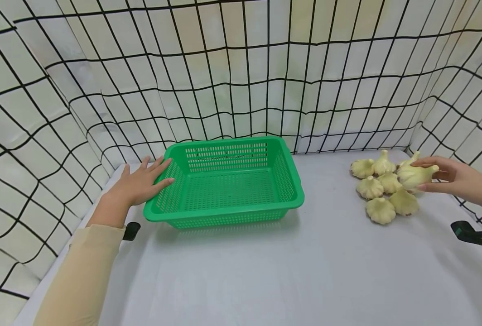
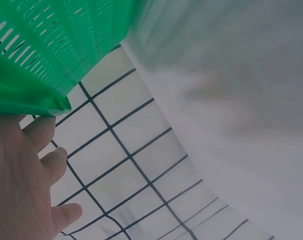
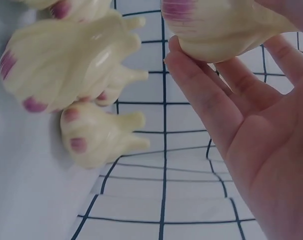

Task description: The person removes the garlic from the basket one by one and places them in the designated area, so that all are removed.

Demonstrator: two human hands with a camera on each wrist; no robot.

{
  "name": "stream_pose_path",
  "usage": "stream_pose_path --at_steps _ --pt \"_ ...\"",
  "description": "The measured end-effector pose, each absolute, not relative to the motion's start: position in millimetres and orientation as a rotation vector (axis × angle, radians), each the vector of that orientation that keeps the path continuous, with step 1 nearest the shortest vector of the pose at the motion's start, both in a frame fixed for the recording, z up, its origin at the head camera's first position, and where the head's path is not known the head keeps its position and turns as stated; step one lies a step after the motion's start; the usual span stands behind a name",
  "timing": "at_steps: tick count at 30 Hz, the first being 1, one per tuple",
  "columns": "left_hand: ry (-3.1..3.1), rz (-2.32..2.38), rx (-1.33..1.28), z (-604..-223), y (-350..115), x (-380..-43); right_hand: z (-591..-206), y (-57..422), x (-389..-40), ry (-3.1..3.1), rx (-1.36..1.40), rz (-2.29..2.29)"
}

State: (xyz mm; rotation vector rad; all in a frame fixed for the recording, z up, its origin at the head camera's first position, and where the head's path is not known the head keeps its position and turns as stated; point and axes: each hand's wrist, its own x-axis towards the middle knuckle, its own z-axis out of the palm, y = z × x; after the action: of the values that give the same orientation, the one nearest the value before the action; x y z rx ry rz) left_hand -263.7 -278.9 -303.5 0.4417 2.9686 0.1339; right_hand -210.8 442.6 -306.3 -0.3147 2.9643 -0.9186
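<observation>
A green plastic basket (image 1: 224, 213) with slotted walls stands on the white table, and nothing lies inside it. My left hand (image 1: 143, 183) rests at its left rim with the fingers spread and the thumb reaching over the edge. In the left wrist view, the fingers (image 2: 41, 132) show right at the green rim (image 2: 36, 107). On the right, my right hand (image 1: 455, 176) pinches a garlic bulb (image 1: 414, 176) between thumb and fingers, just over a cluster of several pale garlic bulbs (image 1: 370, 187). Purple patches mark the held garlic bulb (image 3: 211, 30) in the right wrist view.
Black wire grid (image 1: 267, 81) backed with white sheeting encloses the table (image 1: 265, 271) at the back and both sides. It stands close behind the basket and close to the right hand. A dark wrist-worn device (image 1: 473, 234) sits by the right wrist.
</observation>
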Motion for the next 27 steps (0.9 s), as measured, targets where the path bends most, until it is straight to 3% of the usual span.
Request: stream_pose_path --at_steps 27 --pt "2.967 0.141 0.440 -304 -279 -265 -347 505 -203 2.895 -0.031 -0.766"
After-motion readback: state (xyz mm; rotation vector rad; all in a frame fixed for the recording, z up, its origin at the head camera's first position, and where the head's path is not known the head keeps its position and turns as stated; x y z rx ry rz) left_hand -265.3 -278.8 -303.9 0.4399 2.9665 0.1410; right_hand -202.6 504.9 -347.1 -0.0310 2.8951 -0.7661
